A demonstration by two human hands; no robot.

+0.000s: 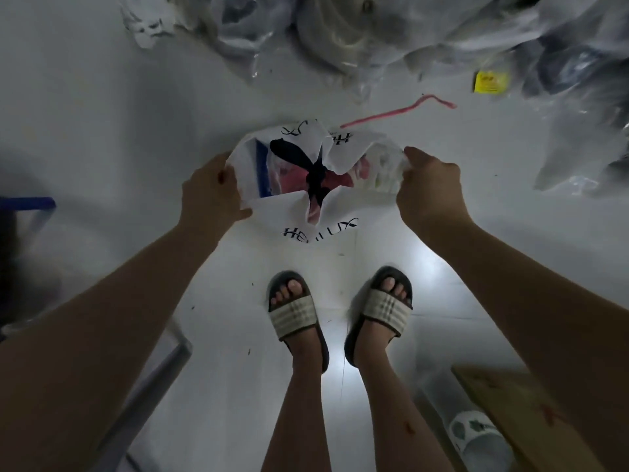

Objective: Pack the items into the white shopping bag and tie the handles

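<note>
You're standing over the bag, which sits on the white floor just ahead of your sandals, and both hands are on it. Left hand has the left edge pinched, fingers curled closed on the white plastic, thumb tucked under the near flap. Right hand is closed on the right side, bunching up a crumpled wad of the wall. You're pulling the two sides apart, and that reads as a check: spread the mouth and you see whether the load is seated and the knot holds.

And there it is, dead centre: the black handles cross in a knot over the opening, loops splaying out like a bow. So the tie looks done, or nearly so. It's dim and a bit soft there, so I can't swear how tight it is.

Through the gaps you can see pink fabric under the knot and a blue edge standing up along the left inside wall. Contents are in the bag, below the rim, nothing spilling.

Beyond the bag a pink strip lies loose on the floor, well clear of your hands, and past that a heap of clear-wrapped bundles with a yellow tag. Whether any of those belong in the bag, I can't tell.

My read: you're at the finish, gripping both sides to snug or lift.
</note>
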